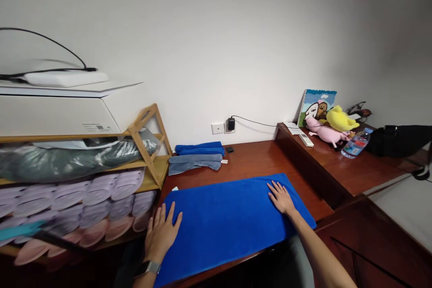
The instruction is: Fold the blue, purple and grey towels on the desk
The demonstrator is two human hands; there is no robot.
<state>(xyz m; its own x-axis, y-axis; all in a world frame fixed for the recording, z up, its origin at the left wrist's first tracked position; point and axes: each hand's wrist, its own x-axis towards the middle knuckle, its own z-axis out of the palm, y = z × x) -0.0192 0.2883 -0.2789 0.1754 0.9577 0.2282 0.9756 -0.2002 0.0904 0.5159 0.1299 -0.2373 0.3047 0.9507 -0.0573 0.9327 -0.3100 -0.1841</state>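
A bright blue towel (226,220) lies spread out flat on the reddish-brown wooden desk (251,159). On its left end rests my left hand (162,229), fingers spread, with a watch (148,267) on the wrist. My right hand (281,198) lies flat on the towel near its far right corner, fingers apart. Behind the towel, against the wall, are a folded blue towel (200,148) and a folded grey-blue towel (195,163). A small white tag (174,188) sticks out at the towel's far left edge.
At left stands a wooden rack (148,153) with slippers (101,189) and a white box (60,114) on top. The raised ledge at right holds pink and yellow plush toys (326,133), a water bottle (357,143), a remote (306,140) and a black bag (398,140).
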